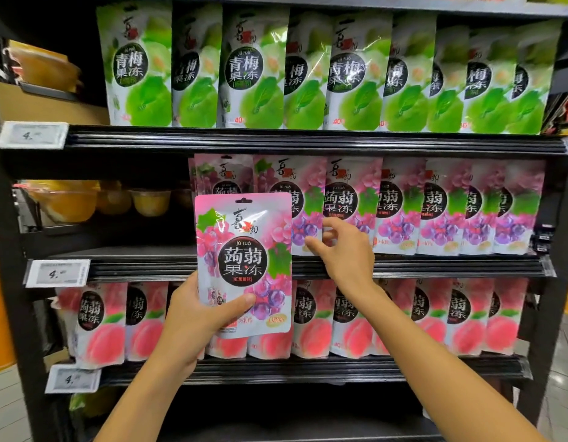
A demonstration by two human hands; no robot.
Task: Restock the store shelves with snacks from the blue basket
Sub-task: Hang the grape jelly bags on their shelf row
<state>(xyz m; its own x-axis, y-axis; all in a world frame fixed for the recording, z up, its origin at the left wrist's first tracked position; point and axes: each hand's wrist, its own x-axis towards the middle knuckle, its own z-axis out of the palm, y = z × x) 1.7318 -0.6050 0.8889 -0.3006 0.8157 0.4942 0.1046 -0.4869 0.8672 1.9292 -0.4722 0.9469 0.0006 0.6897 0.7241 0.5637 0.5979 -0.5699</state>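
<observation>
My left hand [193, 317] grips a pink grape jelly pouch [244, 250] by its lower left corner and holds it upright in front of the middle shelf [435, 266]. My right hand [343, 250] reaches to the row of matching pink grape pouches [435, 205] on that shelf, thumb and fingers pinching the lower part of a pouch near the row's left end. The blue basket is out of view.
Green plum jelly pouches [254, 71] fill the top shelf and peach pouches [467, 317] the lower shelf. Left of the grape row the middle shelf has a dark gap with yellow fruit cups [148, 202] behind. White price tags [57, 272] hang on the shelf edges.
</observation>
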